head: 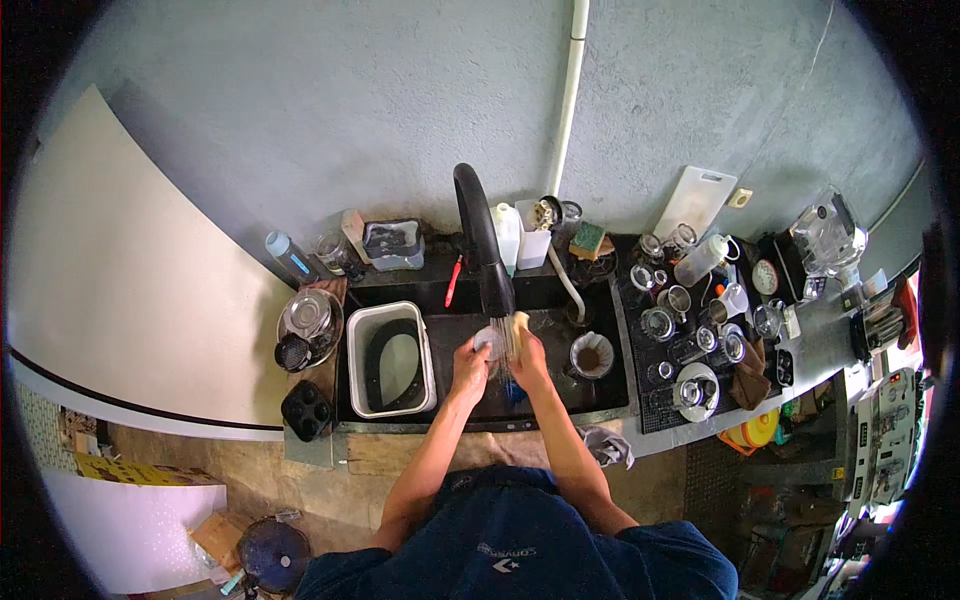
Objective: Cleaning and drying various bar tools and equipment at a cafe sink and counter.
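Note:
Over the black sink [465,401], my left hand [471,373] grips a small clear cup [487,343], its round end facing up. My right hand [530,361] holds a yellowish sponge [519,324] beside the stream. Water pours from the black faucet [495,289] between the two hands. To the right in the basin stands a dripper with a paper filter and brown coffee grounds [592,355]. A white rectangular tub [358,375] with a dark ring-shaped part inside sits at the basin's left. Something blue below my right hand is mostly hidden.
On the right, a black drying mat [654,409] carries many glasses, pitchers and a squeeze bottle [701,262]. Along the back ledge are a red-handled brush [454,281], white jugs [507,232] and a green scouring sponge [589,238]. A muffin tin [307,410] lies left of the sink.

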A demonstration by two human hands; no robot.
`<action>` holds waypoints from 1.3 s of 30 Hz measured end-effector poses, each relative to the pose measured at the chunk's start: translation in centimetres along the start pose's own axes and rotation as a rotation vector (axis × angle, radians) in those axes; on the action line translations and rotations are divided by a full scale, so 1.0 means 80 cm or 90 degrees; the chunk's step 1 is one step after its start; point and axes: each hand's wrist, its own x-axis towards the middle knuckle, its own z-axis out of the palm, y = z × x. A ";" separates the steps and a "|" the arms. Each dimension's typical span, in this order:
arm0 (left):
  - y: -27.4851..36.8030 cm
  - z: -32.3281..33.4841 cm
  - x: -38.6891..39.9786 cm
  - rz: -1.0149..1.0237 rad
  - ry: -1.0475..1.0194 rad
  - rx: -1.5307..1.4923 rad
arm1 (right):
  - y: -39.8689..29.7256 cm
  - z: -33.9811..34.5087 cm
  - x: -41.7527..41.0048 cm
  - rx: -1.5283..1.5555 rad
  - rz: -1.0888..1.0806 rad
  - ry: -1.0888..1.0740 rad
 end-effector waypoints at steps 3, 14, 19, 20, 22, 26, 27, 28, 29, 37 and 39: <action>0.011 0.027 -0.008 -0.094 0.069 0.051 | 0.020 -0.016 -0.014 -0.300 -0.307 0.080; 0.001 0.061 -0.036 -0.040 -0.029 -0.036 | -0.007 -0.082 0.024 -0.050 -0.129 0.026; -0.002 0.031 -0.003 -0.191 -0.025 -0.222 | -0.003 -0.069 -0.016 -0.038 -0.108 0.043; -0.011 0.009 0.011 -0.211 -0.072 -0.236 | 0.001 -0.050 -0.028 -0.089 -0.109 0.007; -0.014 0.028 0.017 -0.241 -0.025 -0.198 | 0.001 -0.018 -0.041 -0.188 -0.252 0.099; -0.005 0.053 0.024 -0.230 0.061 -0.073 | -0.004 0.014 -0.069 -0.576 -0.434 0.093; -0.016 0.032 0.035 -0.225 0.036 -0.060 | -0.002 0.026 -0.075 -0.628 -0.494 0.047; -0.022 0.026 0.042 -0.205 0.079 -0.058 | -0.010 0.033 -0.083 -0.675 -0.581 -0.014; -0.015 0.002 0.046 -0.243 -0.007 -0.109 | -0.009 0.037 -0.082 -0.675 -0.582 -0.019; 0.013 0.009 0.017 -0.228 -0.096 -0.177 | -0.003 0.035 -0.075 -0.802 -0.578 -0.048; 0.008 0.002 0.016 -0.105 -0.107 -0.142 | -0.020 0.050 -0.082 -0.764 -0.455 -0.055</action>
